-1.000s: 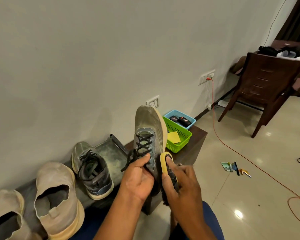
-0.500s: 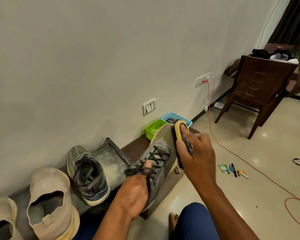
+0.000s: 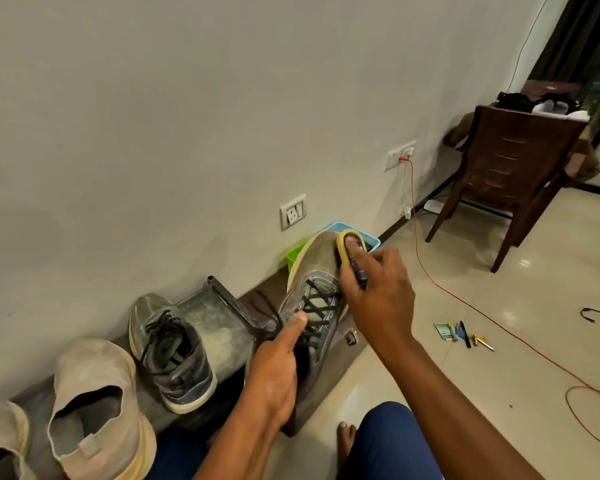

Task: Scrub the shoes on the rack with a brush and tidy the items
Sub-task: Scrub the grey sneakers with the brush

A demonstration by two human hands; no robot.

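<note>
Head view: brush [image 3: 351, 255] against held sneaker [image 3: 314, 289]

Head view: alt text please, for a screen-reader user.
The left hand holds a dusty laced sneaker while the right hand presses a yellow-edged brush against its toe. Its mate and beige slip-ons sit on the rack.

This is looking like a room in a home: polished cream floor tiles [image 3: 499, 393] are reflecting the ceiling light, and worn shoes [image 3: 101, 403] are sitting in a row on a low rack [image 3: 219, 327] along a plain painted wall [image 3: 187, 116]. A brown chair [image 3: 510, 174] is standing in the far corner, while an orange cord [image 3: 465, 306] is trailing from a wall socket [image 3: 400, 155] across the floor.
</note>
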